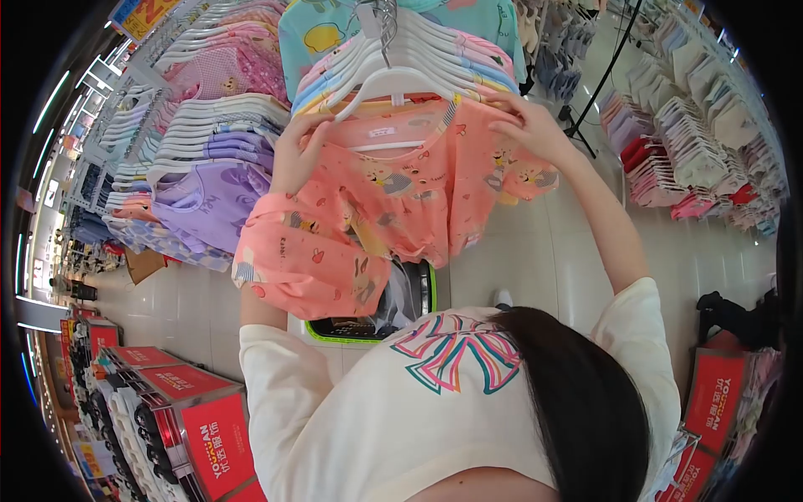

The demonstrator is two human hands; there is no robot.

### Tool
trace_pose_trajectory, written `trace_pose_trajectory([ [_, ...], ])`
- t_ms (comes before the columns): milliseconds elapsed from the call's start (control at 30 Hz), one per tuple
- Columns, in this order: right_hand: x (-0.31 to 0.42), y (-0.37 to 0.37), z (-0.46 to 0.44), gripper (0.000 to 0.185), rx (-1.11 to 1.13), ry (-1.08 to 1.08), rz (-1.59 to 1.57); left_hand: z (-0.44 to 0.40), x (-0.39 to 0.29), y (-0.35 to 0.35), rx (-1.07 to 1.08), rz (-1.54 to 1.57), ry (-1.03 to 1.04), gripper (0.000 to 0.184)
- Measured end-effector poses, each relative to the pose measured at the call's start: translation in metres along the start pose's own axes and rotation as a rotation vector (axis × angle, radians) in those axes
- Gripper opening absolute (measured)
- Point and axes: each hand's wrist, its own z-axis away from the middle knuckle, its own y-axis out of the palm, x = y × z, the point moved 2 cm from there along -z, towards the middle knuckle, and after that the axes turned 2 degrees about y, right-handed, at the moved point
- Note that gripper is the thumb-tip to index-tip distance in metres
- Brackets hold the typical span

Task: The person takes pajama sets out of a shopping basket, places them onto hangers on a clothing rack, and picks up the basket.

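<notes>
A coral printed children's top (435, 180) hangs on a white hanger (393, 82) at the front of a rack, its neck label showing. My left hand (299, 153) is closed on its left shoulder beside the hanger's end. At the opposite shoulder, my right hand (535, 125) grips the fabric between thumb and fingers; part of that grip is hidden. Matching coral cloth (314, 259) with the same print drapes over my left forearm. Whether it is a separate piece, I cannot tell.
Behind the top hang several more garments on white hangers (381, 54). Purple tops (209, 197) fill a rack on the left. Below my hands sits a green-rimmed basket (435, 289). Red display boxes (216, 439) stand lower left, and more hung clothes (698, 142) are at right.
</notes>
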Motion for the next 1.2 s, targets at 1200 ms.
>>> trace_pose_trajectory([
  [1200,-0.083,-0.009,0.041,0.033,0.033,0.464,-0.529,0.012,0.027,-0.032,0.144,0.226,-0.420,0.028],
])
